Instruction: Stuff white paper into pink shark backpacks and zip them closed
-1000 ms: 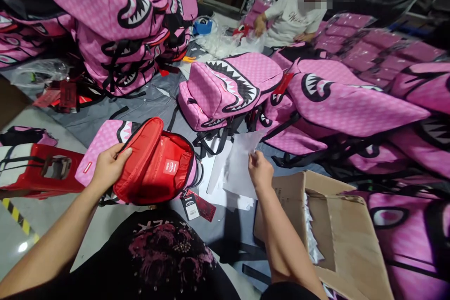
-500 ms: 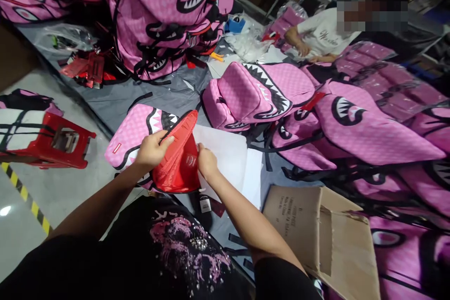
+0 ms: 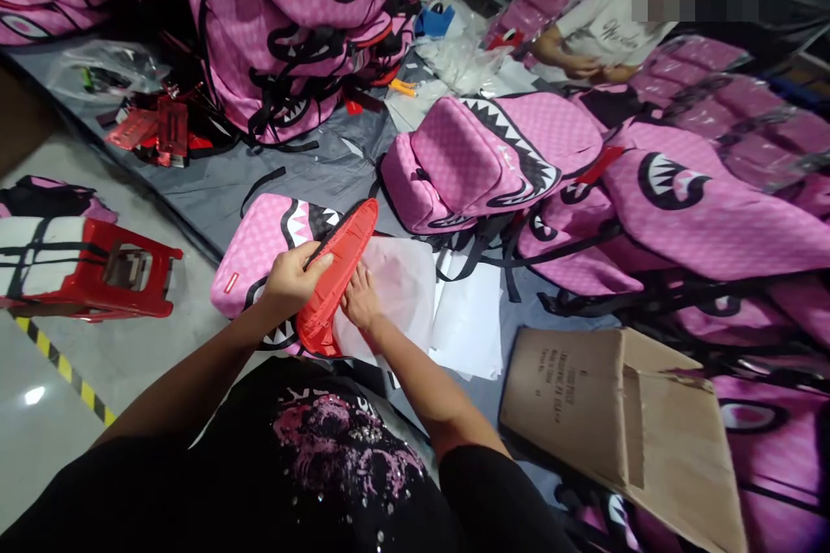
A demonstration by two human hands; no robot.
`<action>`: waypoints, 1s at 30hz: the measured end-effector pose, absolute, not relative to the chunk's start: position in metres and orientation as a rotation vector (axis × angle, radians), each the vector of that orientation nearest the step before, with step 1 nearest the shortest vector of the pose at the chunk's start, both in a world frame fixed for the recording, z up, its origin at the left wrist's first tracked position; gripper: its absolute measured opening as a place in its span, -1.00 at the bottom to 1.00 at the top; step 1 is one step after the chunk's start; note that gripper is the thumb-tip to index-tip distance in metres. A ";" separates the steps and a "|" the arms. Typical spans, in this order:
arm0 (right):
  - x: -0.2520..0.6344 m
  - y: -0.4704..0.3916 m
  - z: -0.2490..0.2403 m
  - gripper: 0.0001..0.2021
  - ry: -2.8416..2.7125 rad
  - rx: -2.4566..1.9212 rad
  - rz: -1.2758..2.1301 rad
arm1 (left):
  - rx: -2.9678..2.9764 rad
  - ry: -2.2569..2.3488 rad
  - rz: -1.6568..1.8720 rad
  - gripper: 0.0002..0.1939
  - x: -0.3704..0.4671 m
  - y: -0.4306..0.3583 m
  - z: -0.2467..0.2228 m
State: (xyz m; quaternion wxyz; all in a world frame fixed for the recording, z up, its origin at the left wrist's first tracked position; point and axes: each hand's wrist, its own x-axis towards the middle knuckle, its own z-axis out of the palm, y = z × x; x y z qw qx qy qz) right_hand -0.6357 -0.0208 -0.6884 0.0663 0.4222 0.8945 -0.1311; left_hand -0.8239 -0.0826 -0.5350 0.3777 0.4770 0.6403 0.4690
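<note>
A pink backpack [image 3: 252, 238] with a shark-mouth print lies on the grey-covered table in front of me, its red-lined flap [image 3: 343, 263] lifted. My left hand [image 3: 295, 281] is closed on the flap's edge, thumb on the red lining. My right hand [image 3: 361, 298] lies on a translucent white sheet [image 3: 405, 281] at the bag's opening, fingers stretched toward the lining. The sheet covers part of the red interior; how far it reaches inside is hidden. White paper sheets [image 3: 470, 307] lie just right of it.
Another pink backpack [image 3: 457, 155] lies beyond the papers, with more piled right. An open cardboard box [image 3: 564, 402] stands at front right. Upper left are stacked backpacks [image 3: 259, 26] and red tags [image 3: 172, 125]. A red stool [image 3: 130, 268] stands left; a person [image 3: 603, 30] sits across.
My right hand has let go of the red lining's edge and now lies flat on the translucent sheet, which covers more of the lining. My left hand keeps hold of the flap.
</note>
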 end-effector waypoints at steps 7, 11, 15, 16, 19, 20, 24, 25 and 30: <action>-0.607 -0.022 -0.715 -0.18 2.440 1.292 -0.382 | 1.100 1.554 1.192 -0.66 -0.831 -0.079 -0.540; -0.610 -0.014 -0.717 -0.19 2.482 1.264 -0.477 | 1.122 1.583 1.160 -0.69 -0.833 -0.077 -0.541; -0.607 -0.003 -0.716 -0.30 2.568 1.174 -0.394 | 1.089 1.613 1.124 -0.69 -0.833 -0.076 -0.537; -0.604 0.001 -0.715 -0.30 2.585 1.151 -0.351 | 1.071 1.606 1.119 -0.68 -0.833 -0.076 -0.536; -0.597 0.016 -0.714 -0.20 2.592 1.072 -0.290 | 1.040 1.552 1.098 -0.64 -0.832 -0.077 -0.535; -0.596 0.020 -0.714 -0.13 2.580 1.051 -0.291 | 1.044 1.540 1.091 -0.63 -0.832 -0.077 -0.535; -0.599 0.028 -0.716 0.12 2.564 1.045 -0.259 | 1.091 1.532 1.094 -0.63 -0.835 -0.076 -0.536; -0.600 0.028 -0.716 0.16 2.572 1.057 -0.246 | 1.107 1.535 1.092 -0.63 -0.836 -0.076 -0.536; -0.598 0.031 -0.717 0.25 2.559 1.022 -0.258 | 1.207 1.583 1.084 -0.68 -0.836 -0.075 -0.538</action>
